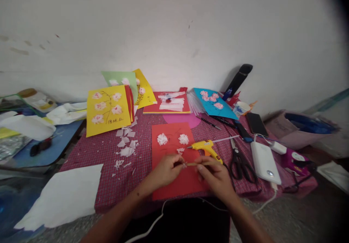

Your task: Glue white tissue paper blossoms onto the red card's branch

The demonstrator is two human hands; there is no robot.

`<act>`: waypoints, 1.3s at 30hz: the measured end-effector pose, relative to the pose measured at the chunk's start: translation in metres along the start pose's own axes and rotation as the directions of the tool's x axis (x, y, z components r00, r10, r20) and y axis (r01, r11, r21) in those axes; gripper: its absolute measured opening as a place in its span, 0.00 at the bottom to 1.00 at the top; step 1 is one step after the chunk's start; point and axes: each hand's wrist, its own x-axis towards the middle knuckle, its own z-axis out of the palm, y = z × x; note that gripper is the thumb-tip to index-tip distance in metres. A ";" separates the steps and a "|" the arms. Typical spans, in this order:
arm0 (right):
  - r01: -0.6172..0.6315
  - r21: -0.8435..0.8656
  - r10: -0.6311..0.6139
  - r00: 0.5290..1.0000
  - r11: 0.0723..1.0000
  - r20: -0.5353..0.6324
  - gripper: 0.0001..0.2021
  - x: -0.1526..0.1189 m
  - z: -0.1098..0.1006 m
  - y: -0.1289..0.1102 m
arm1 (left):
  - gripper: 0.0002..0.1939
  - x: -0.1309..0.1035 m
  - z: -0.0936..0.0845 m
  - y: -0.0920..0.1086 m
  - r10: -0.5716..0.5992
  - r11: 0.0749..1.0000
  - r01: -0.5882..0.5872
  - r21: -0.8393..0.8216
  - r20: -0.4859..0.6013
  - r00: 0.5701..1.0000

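Note:
Over the red card (171, 183) my two hands are close together. My left hand (169, 168) pinches a small piece of pale paper (184, 164) between thumb and fingertips. A thin light-brown stick (192, 164) is held in my right hand (214, 174), its tip touching that paper. Two white paper flowers (162, 139) sit on the card's upper part among faint drawn branches, with pinkish paper bits (180, 151) below them. Just right of the card lies a yellow glue gun (207, 147), its nozzle pointing left over the card.
Torn paper scraps (127, 144) lie left of the card. Black scissors (240, 164), a white power bank (265, 162) and a phone (256, 124) are at the right. Flower cards (107, 108) lean at the back left; a black bottle (240, 76) stands back right.

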 end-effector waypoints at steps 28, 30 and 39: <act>0.235 -0.495 -0.145 0.966 0.837 0.214 0.10 0.074 0.008 -0.003 | 0.10 0.055 -0.006 -0.015 0.113 0.859 -0.108 0.500 0.022 0.993; 0.248 -0.512 -0.145 0.962 0.823 0.233 0.11 0.074 0.009 -0.003 | 0.11 0.053 -0.006 -0.017 0.120 0.863 -0.113 0.492 0.018 0.993; 0.288 -0.593 -0.138 0.949 0.752 0.285 0.09 0.072 0.012 -0.005 | 0.15 0.047 -0.006 -0.026 0.140 0.871 -0.101 0.480 -0.047 0.989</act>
